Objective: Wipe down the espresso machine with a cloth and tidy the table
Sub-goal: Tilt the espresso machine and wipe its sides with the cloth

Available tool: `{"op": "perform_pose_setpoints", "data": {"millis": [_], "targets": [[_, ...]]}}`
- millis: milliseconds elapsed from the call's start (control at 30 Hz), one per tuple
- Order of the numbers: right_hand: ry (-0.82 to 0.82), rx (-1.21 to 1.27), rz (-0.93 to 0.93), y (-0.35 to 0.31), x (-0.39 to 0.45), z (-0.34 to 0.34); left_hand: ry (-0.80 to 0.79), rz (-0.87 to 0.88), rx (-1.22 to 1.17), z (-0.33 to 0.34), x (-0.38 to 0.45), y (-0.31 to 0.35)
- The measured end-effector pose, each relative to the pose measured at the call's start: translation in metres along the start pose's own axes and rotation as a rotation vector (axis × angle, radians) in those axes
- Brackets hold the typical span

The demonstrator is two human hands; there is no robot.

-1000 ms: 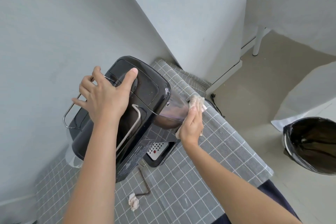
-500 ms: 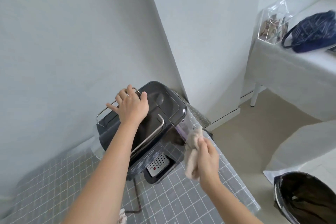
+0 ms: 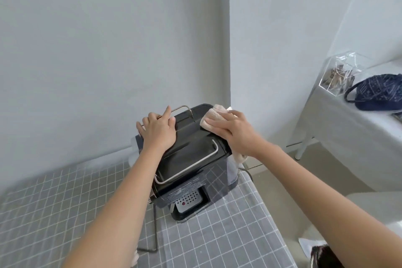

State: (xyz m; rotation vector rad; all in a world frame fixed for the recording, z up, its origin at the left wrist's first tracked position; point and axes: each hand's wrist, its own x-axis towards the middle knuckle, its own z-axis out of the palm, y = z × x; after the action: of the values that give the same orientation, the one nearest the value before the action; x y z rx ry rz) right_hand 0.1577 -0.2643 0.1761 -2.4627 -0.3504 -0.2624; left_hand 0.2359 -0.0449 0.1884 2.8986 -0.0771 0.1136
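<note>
The right hand (image 3: 233, 131) presses the cloth (image 3: 214, 118) flat under straight fingers on the far right corner of the machine (image 3: 191, 159), while the left hand (image 3: 157, 131) rests on the lid with its fingers loosely spread, fingertips over the wire rail (image 3: 180, 108). The machine stands near the table (image 3: 228, 224) edge on the right-hand side, so a hard sideways wipe could push it off if the left hand's hold slips. Cloth hanging below the right palm might snag the nearer rail.

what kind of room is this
Probably a plain room at home or a small studio: an espresso machine on a table with a grey checked tablecloth, bare white walls, a cloth-covered side table.
</note>
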Motion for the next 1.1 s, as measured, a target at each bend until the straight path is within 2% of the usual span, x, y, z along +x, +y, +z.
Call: {"op": "perform_pose_setpoints", "data": {"millis": [133,300,333,367,433,467,600,633,700,767,967,1100], "targets": [[-0.018,-0.025,-0.083,0.006,-0.041,-0.012,0.003,-0.010,-0.006,0.002,0.001,-0.002],[-0.188,-0.146,-0.049,0.005,-0.059,-0.058,0.015,0.018,-0.004,0.000,0.001,-0.004],[-0.180,-0.140,-0.031,0.000,-0.051,-0.069,0.019,0.034,-0.003,-0.002,0.001,-0.007],[-0.106,-0.131,-0.051,-0.007,-0.039,-0.077,0.021,0.054,-0.002,-0.004,0.001,-0.008],[0.030,-0.137,-0.156,-0.023,-0.006,-0.073,0.027,0.098,0.000,-0.005,0.002,-0.010],[0.014,-0.135,-0.228,-0.034,0.013,-0.060,0.033,0.112,-0.003,-0.005,0.003,-0.011],[-0.388,-0.281,-0.501,-0.054,0.052,-0.003,0.056,0.127,-0.049,-0.001,0.003,-0.017],[-0.442,-0.328,-0.532,-0.049,0.051,-0.003,0.060,0.128,-0.059,-0.001,0.003,-0.018],[-0.443,-0.377,-0.595,-0.031,0.046,-0.014,0.070,0.126,-0.067,0.000,0.004,-0.018],[-0.400,-0.347,-0.559,-0.010,0.036,-0.029,0.070,0.127,-0.067,0.000,0.003,-0.017],[-0.175,-0.239,-0.225,0.014,-0.015,-0.029,0.070,0.118,-0.069,0.000,0.002,-0.018],[-0.301,-0.360,-0.260,0.018,-0.040,-0.050,0.072,0.103,-0.068,0.000,0.001,-0.017]]}}
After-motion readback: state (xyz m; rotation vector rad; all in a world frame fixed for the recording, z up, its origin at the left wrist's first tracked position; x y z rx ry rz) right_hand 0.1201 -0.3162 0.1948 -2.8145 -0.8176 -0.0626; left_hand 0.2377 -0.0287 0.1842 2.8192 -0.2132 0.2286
